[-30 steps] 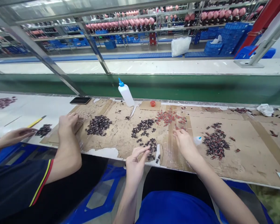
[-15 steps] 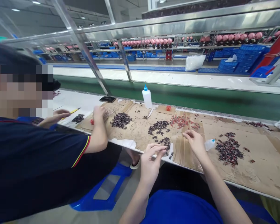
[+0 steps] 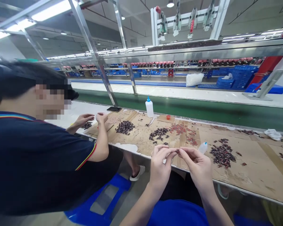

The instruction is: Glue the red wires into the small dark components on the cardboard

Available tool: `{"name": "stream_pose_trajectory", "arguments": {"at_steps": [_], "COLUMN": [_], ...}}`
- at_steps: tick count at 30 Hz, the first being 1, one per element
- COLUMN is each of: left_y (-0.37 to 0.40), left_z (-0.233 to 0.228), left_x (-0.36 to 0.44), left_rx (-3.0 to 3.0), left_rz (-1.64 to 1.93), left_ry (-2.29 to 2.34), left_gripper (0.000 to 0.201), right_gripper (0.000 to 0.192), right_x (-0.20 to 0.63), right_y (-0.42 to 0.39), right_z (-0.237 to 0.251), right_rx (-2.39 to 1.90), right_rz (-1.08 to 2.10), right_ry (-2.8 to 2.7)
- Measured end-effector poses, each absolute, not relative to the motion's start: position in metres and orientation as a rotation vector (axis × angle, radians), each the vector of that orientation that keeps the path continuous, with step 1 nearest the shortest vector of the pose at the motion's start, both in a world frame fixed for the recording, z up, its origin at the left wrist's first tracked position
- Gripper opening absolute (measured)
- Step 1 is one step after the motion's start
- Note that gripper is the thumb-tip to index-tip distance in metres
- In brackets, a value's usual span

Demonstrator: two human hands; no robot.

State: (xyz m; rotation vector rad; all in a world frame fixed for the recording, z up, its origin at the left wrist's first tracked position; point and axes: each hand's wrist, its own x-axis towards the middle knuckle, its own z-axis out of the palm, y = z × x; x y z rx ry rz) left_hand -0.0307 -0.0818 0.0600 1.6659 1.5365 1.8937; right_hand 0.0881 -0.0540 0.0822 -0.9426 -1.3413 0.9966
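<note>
My left hand point(image 3: 162, 164) and my right hand point(image 3: 198, 163) meet fingertip to fingertip at the near edge of the cardboard-covered bench. Both are closed in a pinch around a small dark piece point(image 3: 177, 151), whose details are too tiny to make out. Just beyond them lies a heap of black pieces point(image 3: 159, 134), partly hidden by my left hand, beside a scatter of red pieces point(image 3: 178, 128). Right of my right hand are a small translucent bottle point(image 3: 203, 147) with a blue tip and a heap of mixed dark and red pieces point(image 3: 223, 154).
At the left a co-worker point(image 3: 37, 157) sits on a blue stool point(image 3: 85, 208), hands over the bench. A tall white bottle point(image 3: 149, 108), a red cap point(image 3: 168, 117), a phone point(image 3: 114, 109) and another black heap point(image 3: 124, 127) lie farther back. A metal post point(image 3: 99, 69) rises behind the bench.
My right hand has come left and nearer from beside the red pieces to meet my left hand. My view has tilted up. The co-worker's hands have come together.
</note>
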Motion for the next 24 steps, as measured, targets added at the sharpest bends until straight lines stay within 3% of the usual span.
{"name": "stream_pose_trajectory", "arguments": {"at_steps": [14, 24], "left_y": [-0.039, -0.026], "left_z": [0.069, 0.062], "left_x": [0.002, 0.000], "left_rx": [1.635, 1.659], "left_rz": [1.629, 1.484], "left_ry": [1.154, 1.380], "left_gripper": [0.010, 0.010], "right_gripper": [0.022, 0.018], "right_x": [0.109, 0.129], "right_y": [-0.045, -0.019], "right_z": [0.064, 0.052], "right_rx": [-1.049, -1.080], "right_rz": [0.600, 0.765], "right_ry": [-1.095, -1.375]}}
